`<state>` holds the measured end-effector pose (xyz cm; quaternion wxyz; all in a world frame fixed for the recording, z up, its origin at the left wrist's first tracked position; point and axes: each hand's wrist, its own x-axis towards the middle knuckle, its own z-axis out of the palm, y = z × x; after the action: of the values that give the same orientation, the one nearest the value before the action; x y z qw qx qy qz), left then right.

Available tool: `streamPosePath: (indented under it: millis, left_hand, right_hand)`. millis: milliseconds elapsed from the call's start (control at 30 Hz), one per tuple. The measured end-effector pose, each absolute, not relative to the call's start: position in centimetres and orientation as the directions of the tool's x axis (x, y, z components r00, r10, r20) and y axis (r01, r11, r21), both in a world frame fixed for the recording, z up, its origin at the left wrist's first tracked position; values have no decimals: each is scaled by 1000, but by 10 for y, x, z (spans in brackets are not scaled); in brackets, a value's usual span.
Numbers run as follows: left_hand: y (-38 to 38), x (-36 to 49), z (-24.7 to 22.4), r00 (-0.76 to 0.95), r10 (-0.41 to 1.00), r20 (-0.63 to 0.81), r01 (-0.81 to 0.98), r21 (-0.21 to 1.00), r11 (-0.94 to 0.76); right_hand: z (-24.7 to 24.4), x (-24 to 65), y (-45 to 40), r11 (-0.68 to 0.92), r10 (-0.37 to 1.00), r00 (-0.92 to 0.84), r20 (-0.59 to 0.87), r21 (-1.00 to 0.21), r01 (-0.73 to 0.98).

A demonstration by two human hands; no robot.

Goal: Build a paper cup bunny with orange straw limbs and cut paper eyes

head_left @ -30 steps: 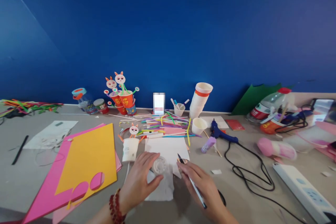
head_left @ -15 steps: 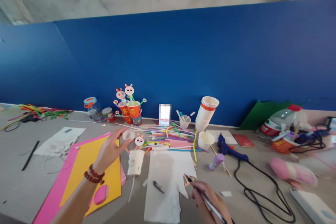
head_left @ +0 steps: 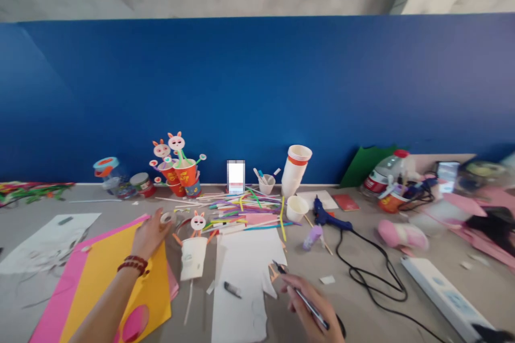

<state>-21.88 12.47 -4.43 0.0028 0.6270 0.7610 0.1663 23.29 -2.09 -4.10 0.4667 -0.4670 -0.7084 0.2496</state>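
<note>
My left hand point(head_left: 149, 236), above the yellow paper's upper edge, has its fingers around a small roll of clear tape point(head_left: 166, 218). Just right of it stands a white paper cup point(head_left: 193, 258) with a paper bunny head point(head_left: 198, 221), orange arms and a white straw hanging below. My right hand point(head_left: 308, 300) grips a black pen point(head_left: 308, 303), its tip pointing left over small orange and white paper scraps point(head_left: 273, 273). Between the hands lies white paper point(head_left: 237, 308) with a black pen cap point(head_left: 232, 289) on it. Yellow paper point(head_left: 94, 273) lies on pink paper point(head_left: 56, 300).
Colourful straws and pipe cleaners point(head_left: 241, 209) lie beyond the white paper. Two red bunny cups point(head_left: 185, 174) and stacked white cups point(head_left: 295, 171) stand at the back. At right are a blue glue gun point(head_left: 330, 218) with its cord, a purple glue stick point(head_left: 313, 237) and a power strip point(head_left: 446, 292).
The view has swung right, so things sit further left. My left hand has drawn the tape roll slightly away from the bunny cup, and the roll has turned. My right hand keeps the pen.
</note>
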Motion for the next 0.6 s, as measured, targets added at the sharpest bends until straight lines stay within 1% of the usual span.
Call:
streamPosePath:
  millis: [100, 233, 300, 367, 400, 433, 500, 533, 600]
  left_hand:
    - [126, -219, -53, -191, 960, 206, 954, 268, 132]
    - [128, -229, -50, -147, 956, 252, 945, 321, 61]
    - [123, -233, -42, -130, 950, 282, 938, 345, 26]
    - [111, -228, -28, -104, 942, 318, 930, 367, -21]
    - [101, -221, -20, -87, 934, 346, 925, 376, -53]
    - [88, -210, -10, -63, 910, 409, 908, 401, -118]
    - [60, -177, 8, 8, 867, 499, 888, 395, -236]
    - [45, -155, 15, 82, 856, 510, 872, 379, -309]
    - [19, -109, 21, 341, 828, 445, 788, 344, -510]
  right_hand:
    - [-52, 243, -28, 434, 899, -194, 393, -735, 521]
    - [-62, 266, -36, 468, 882, -333, 333, -547, 694]
    - [-61, 280, -36, 467, 882, -361, 303, -457, 757]
    - [-57, 290, -33, 454, 888, -370, 271, -404, 794]
    - [-53, 292, -30, 450, 891, -372, 262, -395, 801]
    - [-48, 292, -26, 445, 894, -370, 254, -401, 801]
    - [-38, 286, -18, 428, 903, -349, 252, -450, 784]
    - [-34, 279, -14, 414, 910, -334, 246, -489, 768]
    - [-27, 262, -7, 405, 914, -343, 218, -556, 726]
